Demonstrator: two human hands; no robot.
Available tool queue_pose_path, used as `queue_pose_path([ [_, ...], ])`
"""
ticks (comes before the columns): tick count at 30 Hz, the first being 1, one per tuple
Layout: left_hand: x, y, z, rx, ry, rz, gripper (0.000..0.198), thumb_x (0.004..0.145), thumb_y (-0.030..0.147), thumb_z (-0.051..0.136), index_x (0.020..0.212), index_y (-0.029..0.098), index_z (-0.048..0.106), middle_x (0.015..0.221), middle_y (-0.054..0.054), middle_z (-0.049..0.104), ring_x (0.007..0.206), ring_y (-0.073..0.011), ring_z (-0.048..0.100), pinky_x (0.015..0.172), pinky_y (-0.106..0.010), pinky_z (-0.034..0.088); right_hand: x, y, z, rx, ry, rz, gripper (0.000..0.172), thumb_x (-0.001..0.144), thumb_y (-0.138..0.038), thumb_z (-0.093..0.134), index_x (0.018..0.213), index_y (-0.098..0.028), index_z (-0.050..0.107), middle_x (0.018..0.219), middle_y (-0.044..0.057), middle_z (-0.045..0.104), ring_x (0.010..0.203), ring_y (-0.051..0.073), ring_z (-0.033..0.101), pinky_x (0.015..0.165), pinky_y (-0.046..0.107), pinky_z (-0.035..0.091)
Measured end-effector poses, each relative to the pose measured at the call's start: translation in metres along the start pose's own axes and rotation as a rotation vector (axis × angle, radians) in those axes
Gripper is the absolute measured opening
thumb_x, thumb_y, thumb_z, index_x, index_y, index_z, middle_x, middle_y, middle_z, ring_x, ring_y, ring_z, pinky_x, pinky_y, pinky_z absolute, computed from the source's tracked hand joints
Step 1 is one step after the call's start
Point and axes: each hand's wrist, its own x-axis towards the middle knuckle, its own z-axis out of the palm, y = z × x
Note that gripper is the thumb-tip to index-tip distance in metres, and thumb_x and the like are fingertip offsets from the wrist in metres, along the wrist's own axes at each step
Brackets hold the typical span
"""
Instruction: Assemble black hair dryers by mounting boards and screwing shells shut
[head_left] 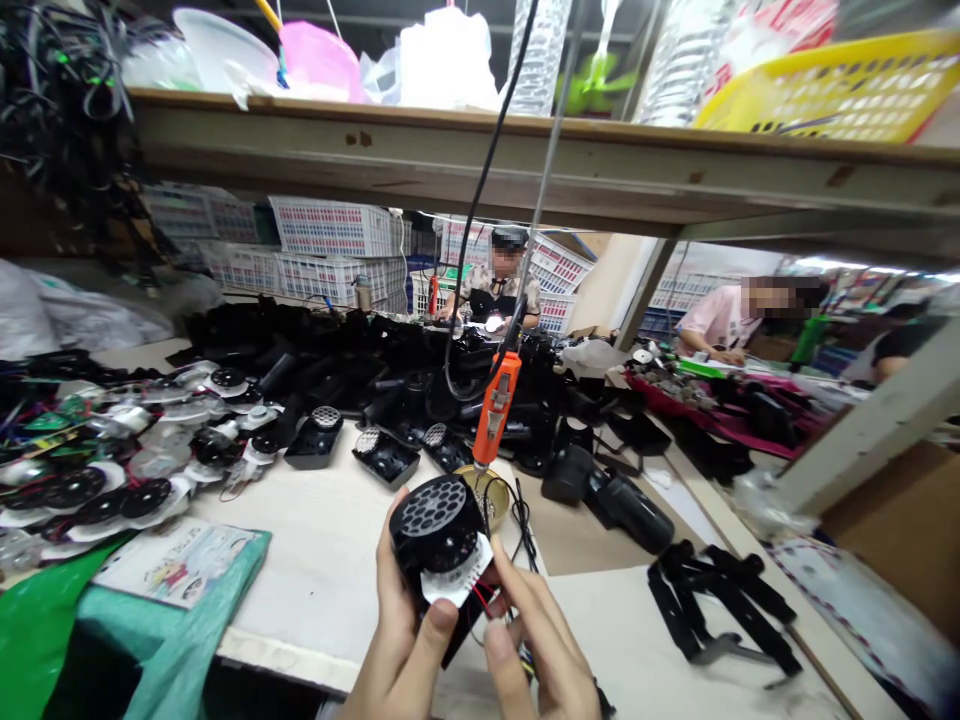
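My left hand (405,645) is wrapped round a black plastic housing (401,560) with a round honeycomb grille (435,505) at its far end. Inside the housing's opening sits a fan unit (457,572) with a black round face and a white rim; whether it is fully seated I cannot tell. My left thumb presses against the white rim. My right hand (536,640) is closed at the unit's right side, its fingertips on the white edge and by the thin red wires (480,597). The lower part of the housing is hidden by my hands.
An orange electric screwdriver (496,410) hangs just beyond, above a bowl of screws (491,497). Fan units (142,500) pile up at left; black housings (386,455) lie behind. Black strips (712,610) lie at right. A shelf (450,160) crosses overhead. Two people work opposite.
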Motion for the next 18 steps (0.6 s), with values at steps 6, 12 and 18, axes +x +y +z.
queue_pose_path([
  [6, 0.003, 0.002, -0.001, -0.201, -0.016, -0.118, 0.098, 0.085, 0.073, 0.062, 0.163, 0.029, 0.023, 0.163, -0.012, 0.043, 0.149, -0.0384, 0.042, 0.123, -0.049, 0.035, 0.011, 0.003, -0.017, -0.107, 0.215, 0.074, 0.031, 0.100, -0.046, 0.059, 0.111, -0.023, 0.077, 0.128, 0.012, 0.067, 0.119, 0.029, 0.062, 0.098, 0.035, 0.050],
  [12, 0.006, 0.003, -0.007, -0.289, -0.167, -0.258, 0.086, 0.089, 0.063, 0.061, 0.162, 0.029, 0.030, 0.158, -0.009, 0.052, 0.147, -0.0368, 0.045, 0.119, -0.049, 0.041, 0.016, 0.006, -0.013, 0.250, -0.029, 0.243, 0.065, 0.090, -0.070, 0.065, 0.135, -0.023, 0.068, 0.134, 0.011, 0.070, 0.127, 0.031, 0.063, 0.106, 0.038, 0.052],
  [18, 0.010, -0.006, -0.009, -0.159, -0.156, -0.200, 0.094, 0.071, 0.057, 0.085, 0.152, 0.028, 0.048, 0.145, -0.011, 0.064, 0.137, -0.0399, 0.055, 0.114, -0.049, 0.046, 0.003, 0.013, 0.007, 0.260, -0.013, 0.279, 0.061, 0.091, -0.062, 0.069, 0.141, -0.027, 0.064, 0.146, 0.007, 0.062, 0.139, 0.028, 0.054, 0.114, 0.033, 0.046],
])
